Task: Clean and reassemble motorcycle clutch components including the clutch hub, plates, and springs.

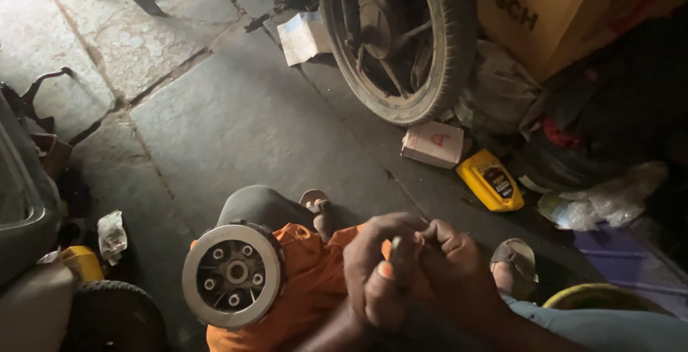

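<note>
Both hands meet low in the near centre of the view, knuckles almost touching. Fingers of the left hand [380, 269] curl shut around a small pale, slender piece [395, 246] that pokes up between thumb and forefinger; it is too small to tell what it is. Fingers of the right hand [448, 259] are bunched tight against the same piece from the right, pinching or twisting it, so the two hands seem to brace each other for fine work close to the body.

Just left of the hands, a round metal hub [231, 275] with a ring of bolt holes rests on an orange cloth [315, 287] draped over the lap, probably to keep the part steady and within reach while the cloth takes the grease. A sandalled foot [317, 205] shows beyond the cloth and another [514, 260] to the right.

Farther out on the stone floor [236, 116] lie a small white carton [433, 143] and a yellow oil bottle [491, 180], both near a motorcycle wheel [401, 44] at the far centre. A brown cardboard box [566, 8] stands far right, and crumpled plastic [609, 201] lies to the right.
</note>
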